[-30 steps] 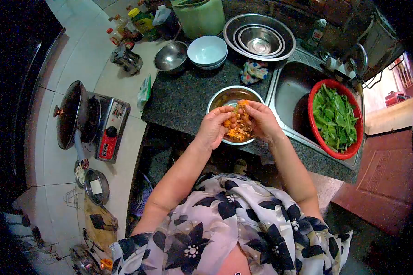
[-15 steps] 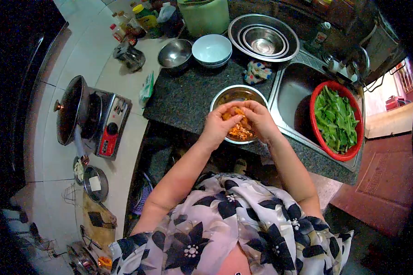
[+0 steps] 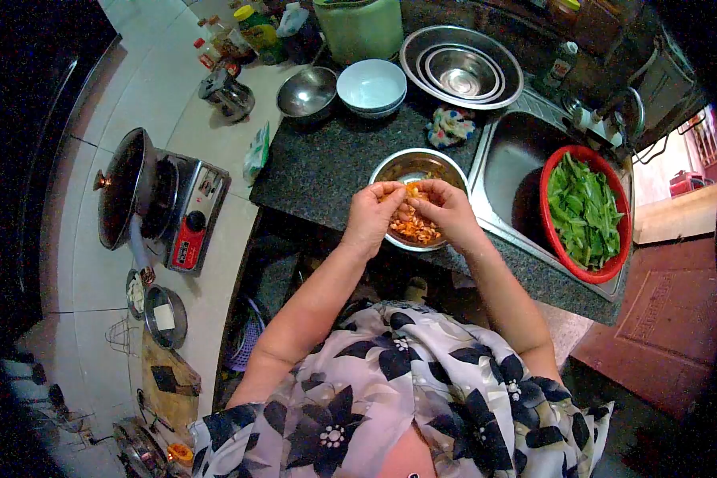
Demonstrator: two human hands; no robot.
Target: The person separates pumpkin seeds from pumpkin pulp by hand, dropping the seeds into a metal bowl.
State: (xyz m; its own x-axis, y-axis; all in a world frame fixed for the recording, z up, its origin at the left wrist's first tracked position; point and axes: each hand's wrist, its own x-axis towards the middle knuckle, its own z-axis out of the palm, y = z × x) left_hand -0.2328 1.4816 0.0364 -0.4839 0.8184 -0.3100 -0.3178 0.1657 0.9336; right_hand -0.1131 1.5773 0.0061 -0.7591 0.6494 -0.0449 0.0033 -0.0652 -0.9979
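Observation:
A steel bowl (image 3: 380, 177) on the dark counter holds stringy orange pulp with pale, seed-like bits (image 3: 416, 229). Above it, my two hands meet with fingertips nearly touching. My left hand (image 3: 371, 210) is closed in a pinch at the left of a small lump of orange pulp (image 3: 413, 191). From the other side my right hand (image 3: 444, 209) pinches the same lump between thumb and fingers. The fingers partly hide the lump and the bowl's middle.
Right of the bowl is a sink (image 3: 506, 159) with a red basket (image 3: 546, 215) of green leaves. White bowls (image 3: 371, 84), nested steel basins (image 3: 411, 60) and a spotted cloth (image 3: 451, 127) stand behind. At left are a gas stove (image 3: 201, 215) and a wok (image 3: 126, 191).
My fingertips have shifted around the orange pulp, and less of it shows between them. More of the orange bits in the bowl are visible. The view has shifted slightly.

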